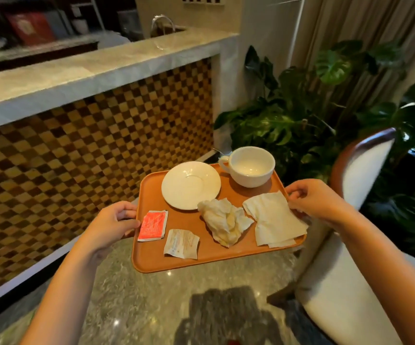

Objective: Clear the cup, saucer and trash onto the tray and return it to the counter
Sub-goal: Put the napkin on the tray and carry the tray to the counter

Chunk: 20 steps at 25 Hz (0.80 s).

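An orange tray (pixel 151 257) is held in the air between both hands. My left hand (pixel 113 224) grips its left rim and my right hand (pixel 313 199) grips its right rim. On it stand a white saucer (pixel 191 185) at the back and an empty white cup (pixel 250 166) at the back right. In front lie a red sachet (pixel 153 225), a torn pale wrapper (pixel 181 244), a crumpled napkin (pixel 225 221) and a flat white napkin (pixel 273 219).
A marble-topped counter (pixel 82 70) with a checkered tile front runs across the left and back. Large green plants (pixel 301 108) fill the right corner. A white chair with a wooden frame (pixel 346 257) stands at the right. Polished stone floor lies below.
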Available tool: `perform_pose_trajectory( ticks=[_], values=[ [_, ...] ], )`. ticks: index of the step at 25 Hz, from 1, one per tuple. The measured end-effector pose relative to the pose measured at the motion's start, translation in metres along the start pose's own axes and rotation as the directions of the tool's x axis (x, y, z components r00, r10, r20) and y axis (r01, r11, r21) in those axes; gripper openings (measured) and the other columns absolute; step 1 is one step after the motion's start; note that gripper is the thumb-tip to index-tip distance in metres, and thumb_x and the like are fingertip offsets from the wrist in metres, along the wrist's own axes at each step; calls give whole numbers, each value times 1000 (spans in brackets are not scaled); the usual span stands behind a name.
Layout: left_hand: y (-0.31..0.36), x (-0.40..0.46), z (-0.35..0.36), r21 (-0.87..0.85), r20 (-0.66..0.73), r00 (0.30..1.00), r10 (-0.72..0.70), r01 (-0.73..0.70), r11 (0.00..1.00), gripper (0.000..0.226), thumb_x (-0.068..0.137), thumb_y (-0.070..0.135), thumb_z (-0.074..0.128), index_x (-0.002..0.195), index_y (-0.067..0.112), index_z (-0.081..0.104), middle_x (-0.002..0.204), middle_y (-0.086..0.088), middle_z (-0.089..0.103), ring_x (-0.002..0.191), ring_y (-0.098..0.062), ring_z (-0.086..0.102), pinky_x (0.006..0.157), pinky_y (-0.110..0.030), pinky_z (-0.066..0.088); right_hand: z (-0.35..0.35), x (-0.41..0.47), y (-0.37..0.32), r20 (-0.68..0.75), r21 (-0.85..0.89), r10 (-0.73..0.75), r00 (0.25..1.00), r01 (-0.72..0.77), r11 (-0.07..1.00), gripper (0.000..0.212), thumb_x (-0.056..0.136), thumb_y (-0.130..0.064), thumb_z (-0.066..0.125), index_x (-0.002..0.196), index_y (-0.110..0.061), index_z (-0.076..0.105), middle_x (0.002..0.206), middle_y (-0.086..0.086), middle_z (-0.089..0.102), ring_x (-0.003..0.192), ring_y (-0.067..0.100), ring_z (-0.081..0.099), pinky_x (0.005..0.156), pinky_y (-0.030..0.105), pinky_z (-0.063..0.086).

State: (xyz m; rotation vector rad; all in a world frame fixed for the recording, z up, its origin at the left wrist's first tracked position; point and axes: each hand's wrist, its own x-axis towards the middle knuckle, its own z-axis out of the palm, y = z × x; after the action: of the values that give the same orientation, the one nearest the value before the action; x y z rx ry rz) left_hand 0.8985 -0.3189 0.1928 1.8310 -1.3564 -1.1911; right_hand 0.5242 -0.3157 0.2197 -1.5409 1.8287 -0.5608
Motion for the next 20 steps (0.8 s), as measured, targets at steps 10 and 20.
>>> perform_pose_trajectory(
  ticks=[10,20],
  values=[
    [46,138,-29,-96,-138,989,-55,42,994,20,85,-5,56,94,11,62,90,-14,71,89,-31,65,85,-48,50,-7,198,-68,75,-74,-49,996,55,996,14,80,-4,62,81,-16,70,67,3,65,62,15,58,67,30,51],
    [123,309,-85,-74,-135,990,28,-39,996,17,84,1,61,96,13,64,87,-9,74,90,-30,67,90,-51,50,-29,381,-151,37,-62,-32,999,34,998,15,83,-5,62,80,-18,66,82,9,68,80,23,65,68,29,55]
  ],
)
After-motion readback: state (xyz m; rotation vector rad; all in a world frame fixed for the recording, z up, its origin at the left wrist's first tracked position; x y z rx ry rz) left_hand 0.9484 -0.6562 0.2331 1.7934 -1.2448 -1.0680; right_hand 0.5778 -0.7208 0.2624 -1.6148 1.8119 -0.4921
